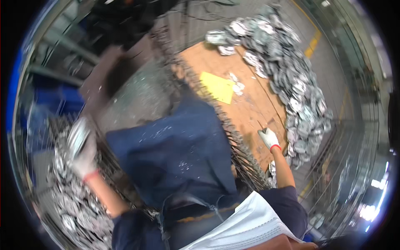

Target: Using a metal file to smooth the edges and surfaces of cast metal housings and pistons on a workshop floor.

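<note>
My left hand, in a white glove with a red cuff, is raised at the left, blurred by motion. Its fingers are closed round a rounded, silvery metal part. On the right, my right hand, gloved the same way, is over an orange-brown board. Those fingers are curled together, and a small dark tip shows at them; what they grip cannot be made out. A dark blue apron spreads over my lap between both hands.
Silvery metal parts are heaped along the board's right side, and more parts fill a wire-sided container at lower left. A yellow sheet lies on the board beside small metal bits. A spiky wire edge runs between apron and board.
</note>
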Demonstrator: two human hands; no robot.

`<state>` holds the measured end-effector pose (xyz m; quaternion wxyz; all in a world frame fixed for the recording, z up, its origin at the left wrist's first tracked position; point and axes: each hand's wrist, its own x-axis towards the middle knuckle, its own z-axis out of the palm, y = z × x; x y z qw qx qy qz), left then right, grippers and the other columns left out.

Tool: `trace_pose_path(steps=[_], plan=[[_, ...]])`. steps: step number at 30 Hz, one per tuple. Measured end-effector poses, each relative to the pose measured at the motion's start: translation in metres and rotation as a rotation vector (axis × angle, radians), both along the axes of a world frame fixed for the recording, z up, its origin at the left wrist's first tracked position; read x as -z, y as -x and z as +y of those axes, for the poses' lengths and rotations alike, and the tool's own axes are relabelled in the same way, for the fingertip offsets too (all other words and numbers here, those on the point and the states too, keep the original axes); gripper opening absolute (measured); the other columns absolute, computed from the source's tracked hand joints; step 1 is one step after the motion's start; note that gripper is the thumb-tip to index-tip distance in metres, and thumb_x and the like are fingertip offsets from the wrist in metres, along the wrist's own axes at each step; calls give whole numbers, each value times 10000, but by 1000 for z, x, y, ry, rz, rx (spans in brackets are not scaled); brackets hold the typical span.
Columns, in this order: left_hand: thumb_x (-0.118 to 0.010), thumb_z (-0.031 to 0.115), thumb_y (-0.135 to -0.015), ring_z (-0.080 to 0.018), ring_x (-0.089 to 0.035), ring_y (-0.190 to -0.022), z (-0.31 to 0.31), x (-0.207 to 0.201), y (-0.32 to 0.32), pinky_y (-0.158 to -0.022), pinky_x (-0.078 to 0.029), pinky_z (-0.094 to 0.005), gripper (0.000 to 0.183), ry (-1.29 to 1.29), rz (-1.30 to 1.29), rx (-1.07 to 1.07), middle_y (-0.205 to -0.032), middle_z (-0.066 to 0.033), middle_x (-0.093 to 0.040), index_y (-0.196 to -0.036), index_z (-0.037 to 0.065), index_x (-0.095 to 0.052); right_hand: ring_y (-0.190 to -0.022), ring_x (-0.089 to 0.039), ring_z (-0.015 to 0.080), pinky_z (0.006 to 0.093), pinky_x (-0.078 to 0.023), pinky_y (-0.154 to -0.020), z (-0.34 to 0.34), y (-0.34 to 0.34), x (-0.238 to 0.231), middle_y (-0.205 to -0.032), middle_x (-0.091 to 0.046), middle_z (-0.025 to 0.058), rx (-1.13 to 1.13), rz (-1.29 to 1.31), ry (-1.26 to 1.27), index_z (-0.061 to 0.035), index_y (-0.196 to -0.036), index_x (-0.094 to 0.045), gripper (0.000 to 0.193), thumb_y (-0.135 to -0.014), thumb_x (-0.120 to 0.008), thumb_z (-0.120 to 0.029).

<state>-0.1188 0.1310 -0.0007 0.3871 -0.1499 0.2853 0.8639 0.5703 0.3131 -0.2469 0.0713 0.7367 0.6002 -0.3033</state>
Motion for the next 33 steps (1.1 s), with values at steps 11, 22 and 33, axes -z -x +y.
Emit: trace_pose_path(steps=[11, 22, 33], plan=[[-453, 368, -1061, -345, -301, -1549, -179, 46, 74, -1290, -257, -504, 679, 626, 446, -526, -1675, -172, -318, -1624, 23, -294, -1187, -660, 461, 488, -502, -1012, 97, -144, 85, -1249, -699, 297, 670, -102, -575, 54, -1239, -658, 570, -939, -638, -430], [-360, 521, -1095, -301, -139, -1625, -55, 22, 57, -1279, -270, -487, 732, 272, 575, -96, -1773, -95, -134, -1699, 159, -162, -1079, -725, 429, 526, -566, -918, 257, 4, 93, -1167, -738, 265, 314, -285, -338, -57, -1507, -463, 666, -968, -635, -408], [-433, 446, -1069, -365, -588, -1246, 62, 34, -17, -1085, -459, -518, 540, -153, 478, 285, -1375, -150, -627, -1416, 54, -564, -959, -706, 350, 437, -571, -838, 225, -26, 152, -1090, -737, 188, 236, 466, -351, -25, -1208, -702, 345, -998, -629, -288]])
